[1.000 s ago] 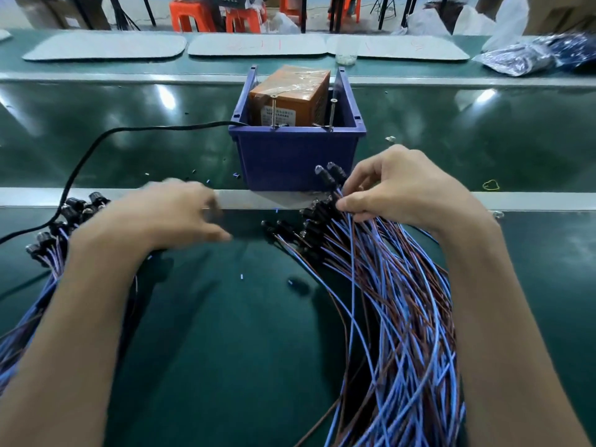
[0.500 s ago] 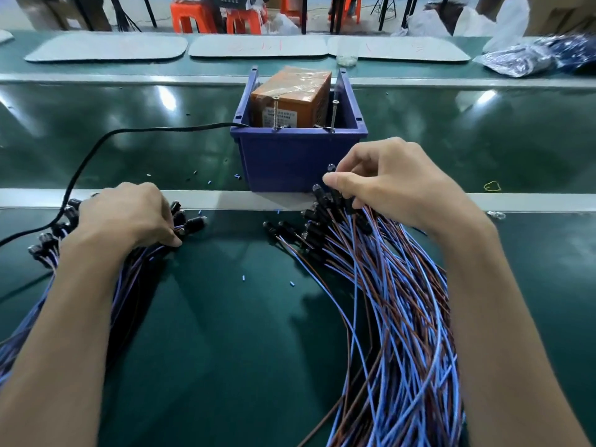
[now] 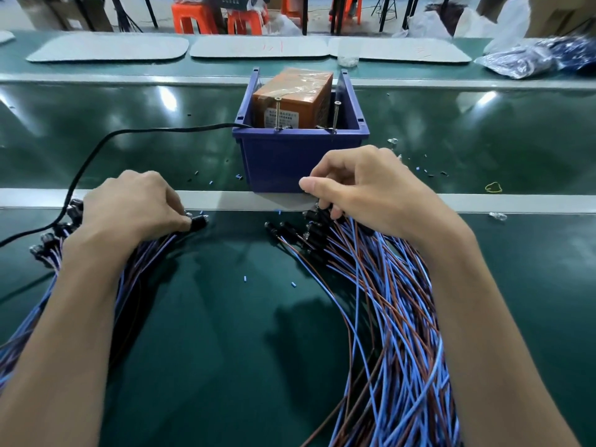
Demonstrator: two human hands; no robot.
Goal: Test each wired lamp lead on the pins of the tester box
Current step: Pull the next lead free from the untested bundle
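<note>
With left hand (image 3: 129,204), pinches 1 black lamp head (image 3: 198,221) at the end of the left bundle (image 3: 138,262) of blue and brown leads, fingers curled tight, low on the green table (image 3: 209,350). With right hand (image 3: 364,195), reaches down into the black heads of the right bundle (image 3: 387,317), fingers bent, thumb sticking out free; cannot tell whether holding any. Just beyond the right hand: blue bin (image 3: 300,156) with orange box (image 3: 293,95) inside and 2 upright pins (image 3: 277,114) at the front rim, apart from both bundles. Black cable (image 3: 129,133) off its left side. Yellow rubber band (image 3: 493,187) far right.
</note>
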